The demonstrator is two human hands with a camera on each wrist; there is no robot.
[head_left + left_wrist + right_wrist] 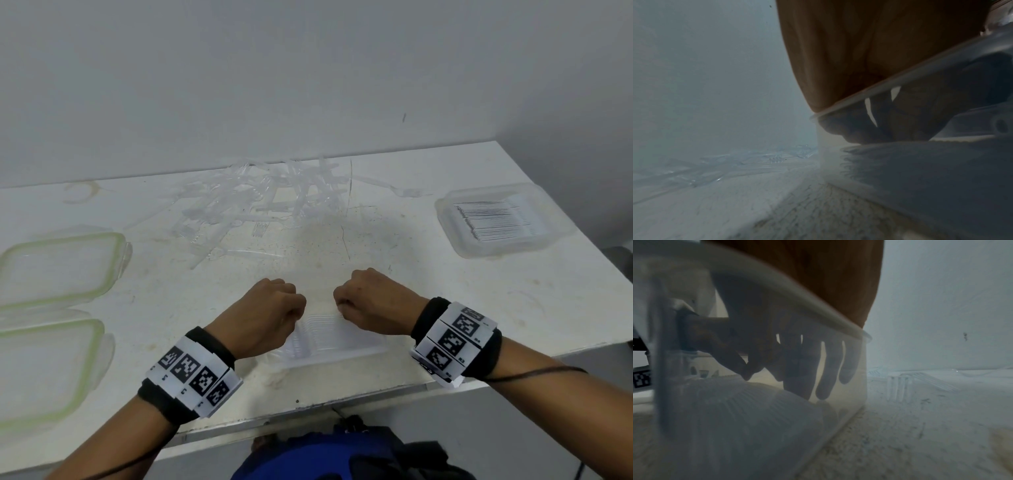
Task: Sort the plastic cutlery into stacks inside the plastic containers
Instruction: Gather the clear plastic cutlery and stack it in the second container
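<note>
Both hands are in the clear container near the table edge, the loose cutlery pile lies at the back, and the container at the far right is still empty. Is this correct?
Not quite: the container at the far right is not empty; the head view shows a neat stack of cutlery inside it. The rest holds: left hand and right hand are at the near container, and the loose pile lies behind.

Head view: you get soft, even light; the table (445, 274) edges bow at 3 and 9 o'clock.
Wrist views: dim, hazy, blurred up close.
</note>
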